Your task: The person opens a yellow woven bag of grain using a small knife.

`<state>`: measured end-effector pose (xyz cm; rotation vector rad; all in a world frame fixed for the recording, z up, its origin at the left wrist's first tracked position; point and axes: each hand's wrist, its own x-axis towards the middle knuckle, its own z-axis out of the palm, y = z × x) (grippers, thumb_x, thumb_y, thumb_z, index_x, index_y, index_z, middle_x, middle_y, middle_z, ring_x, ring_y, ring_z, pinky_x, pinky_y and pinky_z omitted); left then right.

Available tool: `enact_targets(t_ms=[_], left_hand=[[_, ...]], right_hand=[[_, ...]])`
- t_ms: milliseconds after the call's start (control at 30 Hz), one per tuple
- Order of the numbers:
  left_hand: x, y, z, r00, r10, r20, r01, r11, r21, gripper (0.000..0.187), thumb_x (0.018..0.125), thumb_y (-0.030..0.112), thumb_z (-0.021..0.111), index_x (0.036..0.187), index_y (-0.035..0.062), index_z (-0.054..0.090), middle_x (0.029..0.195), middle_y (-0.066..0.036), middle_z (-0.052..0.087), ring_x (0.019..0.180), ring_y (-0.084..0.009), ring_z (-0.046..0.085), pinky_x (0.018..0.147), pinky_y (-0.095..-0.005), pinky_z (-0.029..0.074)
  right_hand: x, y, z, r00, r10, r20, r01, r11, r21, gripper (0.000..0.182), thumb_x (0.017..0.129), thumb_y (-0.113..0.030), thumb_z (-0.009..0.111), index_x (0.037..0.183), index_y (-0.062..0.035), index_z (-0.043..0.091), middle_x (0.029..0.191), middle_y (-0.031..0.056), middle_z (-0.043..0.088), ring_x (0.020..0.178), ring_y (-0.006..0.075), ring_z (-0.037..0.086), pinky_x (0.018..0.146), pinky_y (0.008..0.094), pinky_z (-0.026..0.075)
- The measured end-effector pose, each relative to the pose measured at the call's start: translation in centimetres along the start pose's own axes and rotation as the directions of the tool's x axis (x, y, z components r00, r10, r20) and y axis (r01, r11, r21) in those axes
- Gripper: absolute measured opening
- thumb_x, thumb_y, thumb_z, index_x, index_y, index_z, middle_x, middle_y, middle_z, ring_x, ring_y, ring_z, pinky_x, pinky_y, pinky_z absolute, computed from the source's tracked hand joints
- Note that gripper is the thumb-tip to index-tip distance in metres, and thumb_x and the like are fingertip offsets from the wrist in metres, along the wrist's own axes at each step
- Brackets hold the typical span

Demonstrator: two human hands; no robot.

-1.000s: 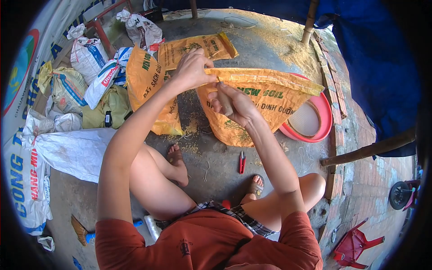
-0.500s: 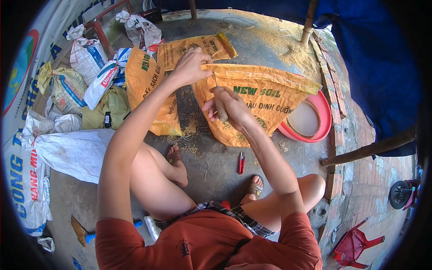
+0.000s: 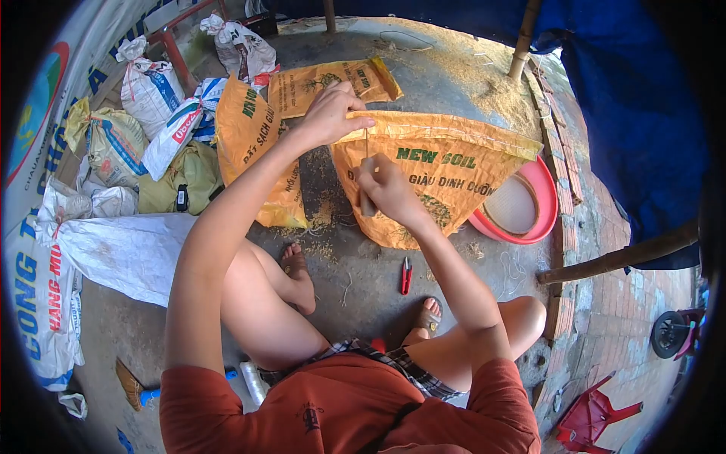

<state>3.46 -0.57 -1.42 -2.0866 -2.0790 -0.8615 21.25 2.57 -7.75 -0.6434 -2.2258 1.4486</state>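
Note:
An orange sack (image 3: 454, 144) printed "NEW SOIL" stands upright in front of me, a line of pale stitches along its folded top edge. My left hand (image 3: 330, 115) pinches the sack's upper left corner, thumb lying along the edge. In my right hand (image 3: 389, 189) is an awl (image 3: 368, 203) with a thick wooden handle, gripped in a closed fist. Its thin metal shaft points up to the top edge, just below my left thumb. On the floor near my foot lies a pair of red thread snips (image 3: 406, 276).
Two more orange sacks (image 3: 257, 159) lie left and behind, beside several white and olive sacks (image 3: 155, 91). A pink basin (image 3: 550, 200) with a round sieve (image 3: 512, 204) stands at right. Grain husks (image 3: 499, 94) cover the far floor. A bamboo pole (image 3: 628, 253) juts in from the right.
My right hand has closed its fingers round the awl's handle and sits slightly lower, showing more of the shaft. My left thumb now stretches along the sack's edge.

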Motion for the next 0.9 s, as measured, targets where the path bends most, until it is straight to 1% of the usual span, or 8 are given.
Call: enact_targets(t_ms=[167,267,300,367,467,533,800,900], left_hand=[[0.0,0.3,0.6,0.992,0.075,-0.106,-0.067,0.995,0.077,0.031,0.073,0.031,0.069,0.086,0.0019,0.068,0.082,-0.008,0.05,0.087,-0.0241,0.046,0.081,-0.0345,0.036],[0.2,0.0,0.8,0.991,0.075,-0.111,-0.065,0.994,0.093,0.031,0.074,0.031,0.069,0.085,0.0025,0.068,0.084,-0.008,0.051,0.087,-0.0245,0.047,0.082,-0.035,0.036],[0.2,-0.2,1.0,0.989,0.061,-0.131,-0.053,0.997,0.058,0.031,0.074,0.031,0.068,0.085,0.0025,0.068,0.084,-0.008,0.051,0.088,-0.0248,0.047,0.082,-0.0352,0.036],[0.3,-1.7,1.4,0.987,0.045,-0.152,-0.042,0.999,0.024,0.031,0.074,0.031,0.068,0.085,0.0026,0.068,0.085,-0.008,0.051,0.088,-0.0251,0.047,0.082,-0.0355,0.036],[0.4,-3.5,0.9,0.971,0.056,-0.231,-0.033,0.994,0.105,0.032,0.075,0.032,0.069,0.087,0.0018,0.068,0.081,-0.009,0.051,0.083,-0.0232,0.048,0.077,-0.0332,0.038],[0.6,-4.0,0.2,0.988,-0.148,0.039,0.15,0.985,-0.079,0.034,0.076,0.032,0.068,0.089,0.0004,0.067,0.076,-0.009,0.051,0.078,-0.0204,0.05,0.073,-0.0304,0.04],[0.6,-4.2,-0.8,0.945,-0.176,0.275,0.269,0.895,-0.354,0.035,0.08,0.029,0.065,0.09,-0.0049,0.064,0.081,-0.007,0.059,0.074,-0.0112,0.052,0.065,-0.0275,0.041],[0.5,-4.0,-0.7,0.893,-0.233,0.386,0.355,0.89,-0.285,0.034,0.081,0.029,0.065,0.091,-0.0035,0.064,0.083,-0.006,0.059,0.077,-0.0103,0.053,0.068,-0.0258,0.042]], right_hand=[[-0.7,-2.4,-1.5,0.997,-0.017,-0.072,-0.01,0.931,-0.364,0.031,0.086,-0.026,0.051,0.088,0.005,0.046,0.071,0.0224,0.058,0.067,0.0279,0.061,0.056,0.0386,0.048],[-0.7,-3.5,-2.6,0.976,0.095,0.195,-0.145,0.954,0.264,0.024,0.089,-0.024,0.044,0.088,0.0007,0.046,0.064,0.0122,0.055,0.056,0.0179,0.055,0.045,0.0309,0.043],[-0.2,-2.9,-3.1,0.926,0.111,0.361,-0.353,0.597,0.72,0.023,0.09,-0.023,0.041,0.089,-0.0012,0.046,0.061,0.0064,0.05,0.051,0.0137,0.048,0.042,0.0268,0.038],[0.0,-2.5,-3.1,0.847,-0.283,0.449,-0.521,-0.276,0.808,0.023,0.092,-0.025,0.036,0.092,-0.0046,0.045,0.055,-0.0019,0.037,0.045,0.009,0.033,0.038,0.0216,0.03],[-1.2,-4.1,-3.2,0.766,-0.461,0.448,-0.583,-0.205,0.786,0.023,0.092,-0.025,0.035,0.092,-0.0047,0.046,0.056,-0.0016,0.036,0.044,0.0092,0.032,0.038,0.0216,0.027],[-1.3,-4.6,-3.5,0.772,-0.449,0.451,-0.536,-0.076,0.841,0.024,0.092,-0.026,0.036,0.093,-0.0047,0.046,0.057,-0.0003,0.039,0.045,0.0099,0.036,0.039,0.0216,0.031],[0.2,-2.4,-3.3,0.958,0.169,0.232,-0.286,0.499,0.818,0.017,0.087,-0.019,0.048,0.092,-0.0029,0.046,0.061,0.0026,0.045,0.051,0.0112,0.045,0.045,0.0241,0.037],[0.9,-0.8,-1.8,0.966,-0.044,-0.253,0.095,0.977,0.191,0.022,0.082,-0.015,0.061,0.099,-0.0029,0.054,0.063,0.0029,0.054,0.053,0.0109,0.049,0.049,0.0267,0.042]])
